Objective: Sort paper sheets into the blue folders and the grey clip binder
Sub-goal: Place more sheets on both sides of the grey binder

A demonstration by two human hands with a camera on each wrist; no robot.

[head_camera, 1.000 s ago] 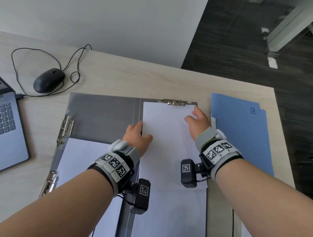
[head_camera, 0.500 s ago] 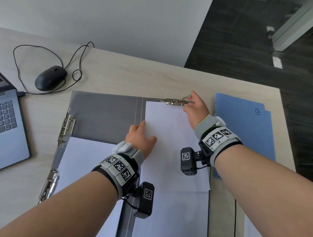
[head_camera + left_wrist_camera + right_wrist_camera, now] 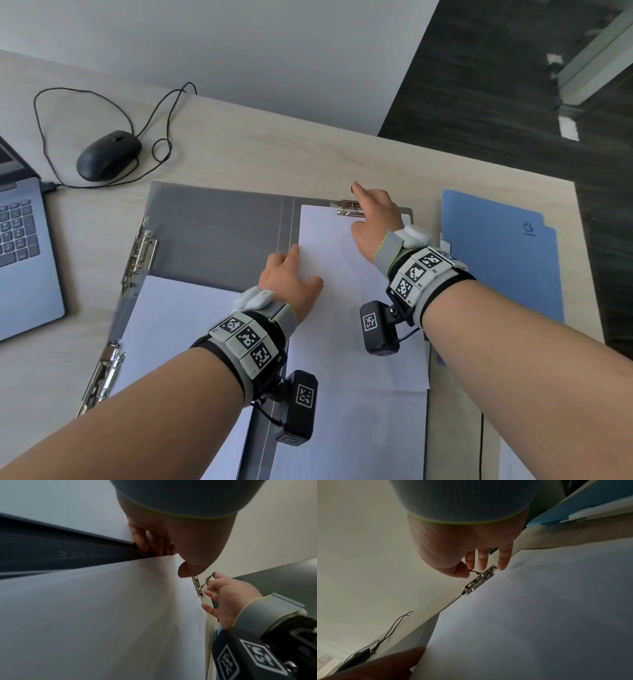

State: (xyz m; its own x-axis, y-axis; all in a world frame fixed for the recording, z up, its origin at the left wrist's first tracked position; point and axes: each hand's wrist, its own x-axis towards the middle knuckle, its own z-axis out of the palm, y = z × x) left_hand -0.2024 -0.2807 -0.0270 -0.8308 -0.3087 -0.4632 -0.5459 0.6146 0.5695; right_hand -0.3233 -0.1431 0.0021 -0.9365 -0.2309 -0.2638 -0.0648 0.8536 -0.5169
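The grey clip binder [image 3: 219, 233] lies open on the desk. A white sheet [image 3: 346, 291] lies on its right panel, its top edge at the metal clip [image 3: 346, 209]. My right hand [image 3: 363, 209] pinches the clip's lever [image 3: 475, 572] between thumb and forefinger, and the lever stands raised [image 3: 208, 580]. My left hand [image 3: 301, 270] grips the sheet's left edge, thumb on top and fingers [image 3: 154, 545] curled beside the edge. Another white sheet [image 3: 178, 325] lies on the binder's left panel. The blue folders [image 3: 496, 257] lie flat to the right of the binder.
A black wired mouse [image 3: 108, 154] and its cable sit at the back left. A laptop [image 3: 24, 246] lies at the left edge. Metal side clips [image 3: 140, 253] line the binder's left rim. The desk ends just right of the folders, over dark floor.
My right hand left the sheet's top, reached the metal clip and lifted its lever. My left hand stayed at the sheet's left edge.
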